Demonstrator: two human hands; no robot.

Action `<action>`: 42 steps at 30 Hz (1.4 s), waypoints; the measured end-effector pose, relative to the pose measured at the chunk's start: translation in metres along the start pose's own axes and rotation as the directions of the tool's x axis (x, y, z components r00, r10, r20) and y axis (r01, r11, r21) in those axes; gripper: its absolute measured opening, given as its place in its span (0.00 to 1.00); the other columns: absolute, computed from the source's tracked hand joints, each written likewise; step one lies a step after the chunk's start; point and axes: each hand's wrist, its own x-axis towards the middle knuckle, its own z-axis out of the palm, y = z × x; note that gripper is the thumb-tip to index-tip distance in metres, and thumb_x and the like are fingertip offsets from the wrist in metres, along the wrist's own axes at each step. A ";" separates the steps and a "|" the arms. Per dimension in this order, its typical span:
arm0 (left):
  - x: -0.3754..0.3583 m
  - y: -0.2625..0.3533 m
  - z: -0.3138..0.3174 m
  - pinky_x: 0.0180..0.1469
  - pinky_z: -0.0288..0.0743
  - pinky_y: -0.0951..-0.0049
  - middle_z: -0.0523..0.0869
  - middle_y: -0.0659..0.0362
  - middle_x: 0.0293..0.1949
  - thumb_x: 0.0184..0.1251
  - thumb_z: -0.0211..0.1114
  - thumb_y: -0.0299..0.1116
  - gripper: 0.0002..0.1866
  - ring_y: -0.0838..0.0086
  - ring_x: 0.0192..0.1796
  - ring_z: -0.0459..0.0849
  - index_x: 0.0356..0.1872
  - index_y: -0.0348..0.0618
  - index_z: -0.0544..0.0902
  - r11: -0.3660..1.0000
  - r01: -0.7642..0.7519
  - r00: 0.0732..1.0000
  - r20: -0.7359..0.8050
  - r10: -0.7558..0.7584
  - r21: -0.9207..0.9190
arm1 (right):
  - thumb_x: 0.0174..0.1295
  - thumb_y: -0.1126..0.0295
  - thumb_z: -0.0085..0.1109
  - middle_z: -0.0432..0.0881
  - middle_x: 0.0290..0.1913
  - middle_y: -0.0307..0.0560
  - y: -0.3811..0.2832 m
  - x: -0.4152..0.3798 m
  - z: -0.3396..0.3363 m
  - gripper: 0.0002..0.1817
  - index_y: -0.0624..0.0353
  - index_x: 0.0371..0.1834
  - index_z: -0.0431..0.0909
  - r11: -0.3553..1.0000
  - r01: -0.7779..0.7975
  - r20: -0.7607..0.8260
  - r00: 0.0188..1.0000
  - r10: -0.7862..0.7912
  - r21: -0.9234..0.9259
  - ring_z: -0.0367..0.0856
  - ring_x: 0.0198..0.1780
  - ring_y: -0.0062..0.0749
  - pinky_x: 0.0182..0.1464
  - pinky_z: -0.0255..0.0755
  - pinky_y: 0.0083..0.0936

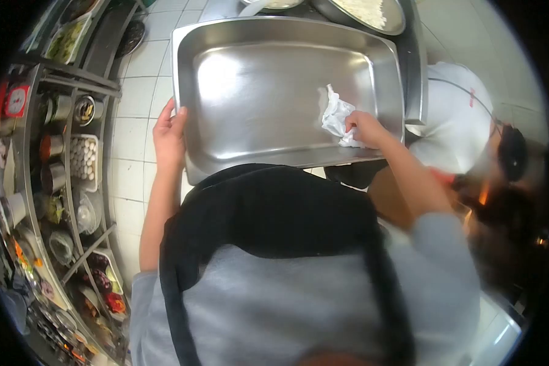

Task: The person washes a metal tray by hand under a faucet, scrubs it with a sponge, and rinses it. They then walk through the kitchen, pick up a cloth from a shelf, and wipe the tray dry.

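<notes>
In front of my body is a large, deep rectangular steel pan (256, 91), with bright reflections on its bare bottom. My left hand (169, 135) is closed on the pan's left rim, the thumb over the edge. Inside the pan, toward its right end, my right hand (367, 129) grips a crumpled white paper towel (335, 116). Part of the towel lies against the pan's bottom, and the rest is bunched under my fingers.
A bowl of white grains (372, 13) stands beyond the pan on a steel table (416, 73). To the right is a person in white (457, 116), near flames (484, 194). Shelves at left hold a tray of eggs (84, 160) and several containers.
</notes>
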 end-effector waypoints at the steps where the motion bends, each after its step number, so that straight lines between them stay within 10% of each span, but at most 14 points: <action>1: 0.005 0.001 -0.002 0.43 0.69 0.83 0.81 0.59 0.39 0.62 0.59 0.29 0.25 0.82 0.39 0.76 0.59 0.31 0.66 1.000 -0.004 1.000 0.013 0.004 0.001 | 0.36 0.86 0.52 0.77 0.32 0.42 0.008 0.004 -0.009 0.14 0.56 0.27 0.75 0.965 -0.125 0.071 0.991 0.112 0.230 0.76 0.36 0.33 0.39 0.70 0.26; 3: 0.012 0.004 -0.008 0.42 0.68 0.84 0.81 0.60 0.39 0.62 0.59 0.29 0.25 0.83 0.38 0.76 0.59 0.32 0.66 1.000 -0.013 0.999 0.038 0.013 0.003 | 0.37 0.86 0.49 0.77 0.33 0.39 0.019 0.007 -0.030 0.16 0.57 0.31 0.76 0.699 -0.369 0.264 0.929 0.260 0.612 0.76 0.37 0.29 0.39 0.70 0.23; 5: 0.014 0.003 -0.013 0.39 0.67 0.84 0.80 0.62 0.37 0.63 0.57 0.30 0.25 0.85 0.36 0.75 0.60 0.32 0.65 0.995 -0.009 0.999 0.032 0.006 0.103 | 0.41 0.85 0.48 0.78 0.39 0.41 -0.005 -0.002 -0.061 0.22 0.66 0.45 0.73 0.229 -0.287 0.272 0.957 0.097 0.930 0.78 0.39 0.24 0.44 0.73 0.23; 10: 0.011 0.013 -0.005 0.37 0.67 0.83 0.80 0.61 0.34 0.65 0.55 0.33 0.26 0.85 0.34 0.74 0.61 0.33 0.63 0.983 -0.020 0.999 0.042 0.013 0.182 | 0.52 0.76 0.54 0.80 0.37 0.46 -0.006 0.006 -0.103 0.17 0.63 0.47 0.74 0.155 -0.377 0.324 0.902 0.287 0.913 0.79 0.39 0.25 0.41 0.74 0.22; 13: 0.025 0.009 -0.017 0.38 0.68 0.83 0.80 0.60 0.35 0.65 0.55 0.33 0.26 0.83 0.36 0.75 0.61 0.33 0.63 0.978 -0.029 0.998 0.060 0.017 0.208 | 0.53 0.72 0.56 0.81 0.37 0.50 0.031 0.048 -0.089 0.16 0.63 0.46 0.75 0.793 -0.480 0.099 0.871 0.481 0.375 0.80 0.41 0.33 0.43 0.74 0.27; 16: 0.039 0.013 -0.024 0.39 0.69 0.81 0.81 0.59 0.37 0.65 0.55 0.33 0.25 0.81 0.36 0.76 0.61 0.34 0.64 0.971 -0.038 0.999 0.027 0.033 0.238 | 0.52 0.69 0.58 0.79 0.43 0.58 0.023 0.062 -0.084 0.16 0.64 0.43 0.74 0.949 -0.279 -0.612 0.779 0.133 -0.149 0.79 0.42 0.44 0.45 0.72 0.33; 20: 0.024 0.015 -0.005 0.42 0.71 0.77 0.80 0.56 0.41 0.66 0.54 0.32 0.23 0.76 0.40 0.78 0.59 0.34 0.65 0.960 -0.048 0.998 0.044 0.038 0.276 | 0.39 0.47 0.67 0.78 0.45 0.58 -0.008 0.051 -0.061 0.39 0.62 0.51 0.71 0.851 -0.525 -0.267 0.820 0.507 0.002 0.76 0.48 0.48 0.51 0.70 0.34; 22: 0.028 0.019 -0.001 0.44 0.71 0.76 0.79 0.54 0.44 0.66 0.53 0.32 0.23 0.74 0.42 0.78 0.59 0.34 0.65 0.938 -0.052 0.999 0.015 0.050 0.342 | 0.39 0.58 0.67 0.78 0.44 0.60 0.002 0.066 -0.037 0.32 0.64 0.48 0.71 0.879 -0.477 -0.142 0.872 0.469 -0.028 0.76 0.48 0.50 0.50 0.71 0.37; 28: 0.053 0.018 -0.015 0.44 0.72 0.74 0.78 0.54 0.45 0.65 0.54 0.32 0.24 0.72 0.43 0.78 0.61 0.34 0.63 0.954 -0.051 0.990 0.139 0.009 0.297 | 0.44 0.65 0.65 0.79 0.36 0.52 -0.035 0.061 -0.069 0.21 0.61 0.41 0.72 0.936 -0.100 -0.560 0.778 0.284 0.337 0.79 0.37 0.39 0.39 0.73 0.29; 31: 0.049 0.019 -0.017 0.44 0.72 0.75 0.78 0.54 0.45 0.66 0.54 0.32 0.24 0.72 0.42 0.78 0.60 0.35 0.63 0.945 -0.033 0.995 0.098 0.001 0.324 | 0.44 0.65 0.66 0.78 0.33 0.45 -0.063 0.057 -0.089 0.22 0.59 0.43 0.71 0.473 0.090 -0.291 0.882 0.370 0.877 0.77 0.35 0.28 0.35 0.72 0.24; 39: 0.049 0.017 -0.005 0.48 0.69 0.76 0.78 0.54 0.47 0.65 0.54 0.33 0.23 0.74 0.47 0.75 0.59 0.34 0.66 0.825 -0.137 0.987 0.009 0.159 0.548 | 0.46 0.70 0.65 0.76 0.24 0.39 -0.043 0.061 -0.069 0.24 0.60 0.48 0.71 0.880 -0.067 -0.575 0.734 0.363 0.470 0.75 0.27 0.24 0.29 0.70 0.20; 41: 0.034 0.020 0.001 0.46 0.68 0.77 0.77 0.56 0.45 0.65 0.54 0.32 0.23 0.76 0.45 0.74 0.58 0.32 0.66 0.893 -0.131 0.991 0.053 0.119 0.431 | 0.44 0.73 0.65 0.76 0.25 0.39 -0.039 0.045 -0.069 0.28 0.60 0.52 0.70 0.433 0.201 -0.344 0.896 0.282 0.879 0.75 0.26 0.24 0.28 0.70 0.20; 42: 0.028 0.025 0.010 0.44 0.68 0.79 0.78 0.57 0.42 0.65 0.54 0.32 0.22 0.78 0.42 0.75 0.58 0.32 0.67 0.898 -0.167 0.986 0.080 0.147 0.407 | 0.44 0.75 0.63 0.76 0.26 0.39 -0.027 0.041 -0.067 0.29 0.60 0.54 0.69 0.603 0.071 -0.340 0.875 0.345 0.795 0.75 0.28 0.24 0.29 0.69 0.20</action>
